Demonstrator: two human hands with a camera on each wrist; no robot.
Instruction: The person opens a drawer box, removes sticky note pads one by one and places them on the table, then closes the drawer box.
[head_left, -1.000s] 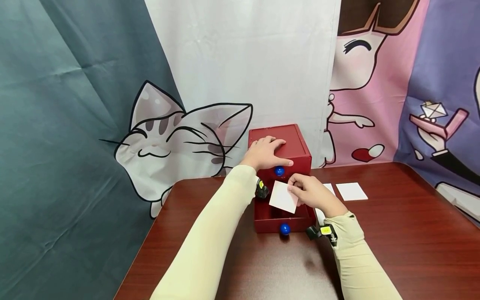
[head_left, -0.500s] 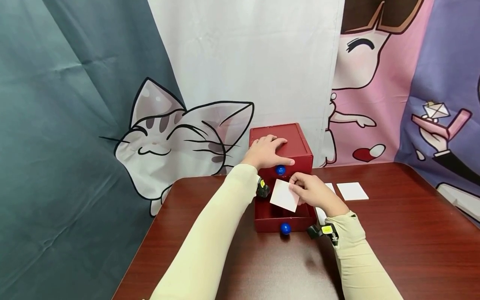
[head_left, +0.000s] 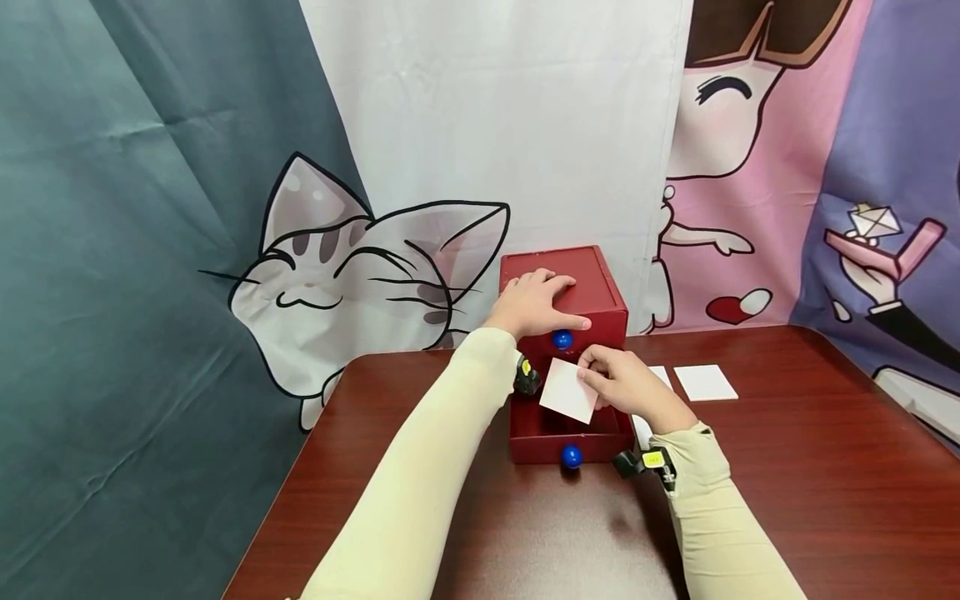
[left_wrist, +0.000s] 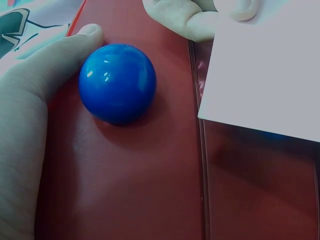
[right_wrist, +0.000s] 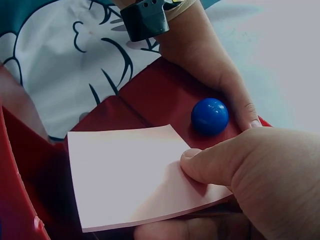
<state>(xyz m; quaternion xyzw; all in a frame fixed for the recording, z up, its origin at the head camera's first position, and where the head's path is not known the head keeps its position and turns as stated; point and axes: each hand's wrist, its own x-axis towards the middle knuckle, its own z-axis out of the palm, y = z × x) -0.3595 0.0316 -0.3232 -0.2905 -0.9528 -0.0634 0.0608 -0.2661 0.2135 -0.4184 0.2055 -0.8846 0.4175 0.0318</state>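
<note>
On top of a small red drawer cabinet [head_left: 588,279] rests my left hand [head_left: 529,305], fingers spread and thumb along the front edge. That thumb lies beside the upper drawer's blue knob [left_wrist: 118,84]. The lower drawer [head_left: 536,451] stands pulled out toward me, its own blue knob [head_left: 572,457] at the front. My right hand [head_left: 628,385] pinches a square white sheet of paper [head_left: 566,390] by its right side, thumb on top and fingers beneath. The sheet is tilted over the pulled-out drawer and covers part of its inside; it bends slightly in the right wrist view.
Another white square sheet [head_left: 706,382] lies on the dark red wooden table [head_left: 375,467] to the right of the cabinet. More white paper [head_left: 661,374] shows partly hidden behind my right hand. A cartoon-printed cloth [head_left: 480,108] hangs right behind the table.
Both hands, the sheet and the drawer keep their places relative to one another. Only the head view has shifted very slightly.
</note>
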